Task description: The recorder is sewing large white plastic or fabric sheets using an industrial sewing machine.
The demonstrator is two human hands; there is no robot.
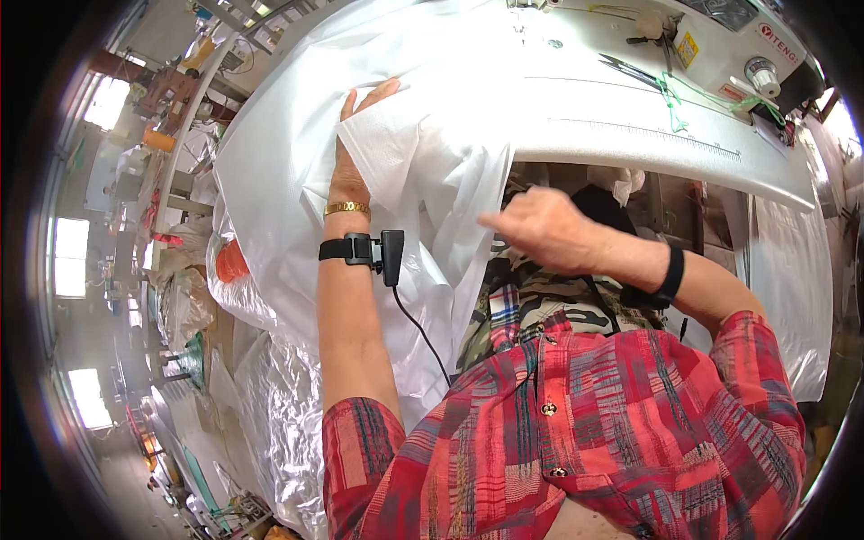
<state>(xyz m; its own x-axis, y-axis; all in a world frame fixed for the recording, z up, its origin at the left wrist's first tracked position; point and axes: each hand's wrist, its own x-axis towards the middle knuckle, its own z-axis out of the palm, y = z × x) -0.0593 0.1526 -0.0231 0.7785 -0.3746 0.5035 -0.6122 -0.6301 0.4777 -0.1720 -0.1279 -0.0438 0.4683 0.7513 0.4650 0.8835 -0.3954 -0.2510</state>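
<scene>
A large, thin white sheet (279, 180) drapes over the work table and down toward my lap; I cannot tell whether it is cloth or plastic. My left hand (354, 148) reaches far onto it, the visible fingers stretched out and apart. A folded flap (385, 148) of the sheet covers part of that hand. My right hand (549, 229) is curled closed beside the sheet's right edge, one digit pointing left and overlapping that edge. Its other fingertips are hidden, so a grip on the sheet cannot be made out.
At the upper right stands a white sewing machine (738, 45) with a dial. A dark pointed tool (630, 72) tied with green string lies on the table (594, 139), which has a printed ruler. Crumpled clear plastic (279, 423) and an orange object (231, 261) lie to the left.
</scene>
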